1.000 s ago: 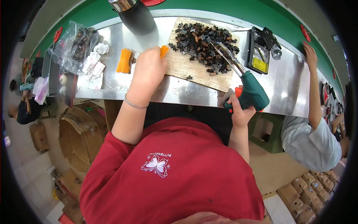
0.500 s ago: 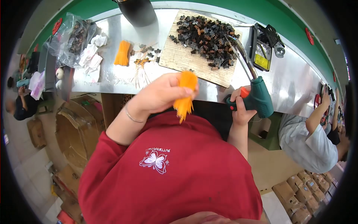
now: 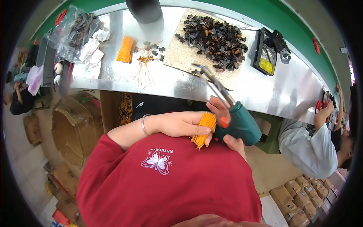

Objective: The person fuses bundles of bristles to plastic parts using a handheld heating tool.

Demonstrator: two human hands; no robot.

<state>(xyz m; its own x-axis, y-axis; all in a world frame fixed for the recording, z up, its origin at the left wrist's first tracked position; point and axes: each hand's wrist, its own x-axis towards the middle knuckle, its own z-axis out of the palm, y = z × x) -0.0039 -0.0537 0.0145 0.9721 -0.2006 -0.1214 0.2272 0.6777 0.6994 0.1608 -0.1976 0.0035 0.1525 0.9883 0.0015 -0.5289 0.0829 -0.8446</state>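
Observation:
My left hand point(image 3: 180, 126) is closed around a bundle of thin orange wires point(image 3: 206, 128), held in front of the chest with the wire ends showing at both sides of the fingers. Close beside it, my right hand point(image 3: 217, 109) grips a green soldering gun point(image 3: 242, 125) with an orange trigger. The gun's metal tip points up and left, over the front edge of a wooden board point(image 3: 176, 56). On that board lies a heap of small black and brown connector-like parts point(image 3: 215, 41). A second orange wire bundle point(image 3: 125, 50) rests on the metal bench, near several wires with black parts attached point(image 3: 147, 56).
A dark cylinder point(image 3: 144, 9) stands at the bench's back. To the right sits a black tray point(image 3: 264, 56) with a yellow sponge. Crumpled tissues point(image 3: 90, 51) and a plastic bag point(image 3: 72, 34) lie left. Another person point(image 3: 308, 147) works at right; cardboard boxes point(image 3: 77, 128) stand below.
My left hand has moved right and down with the wire bundle, close to my right hand. The soldering gun has come left and toward my body, its tip away from the heap.

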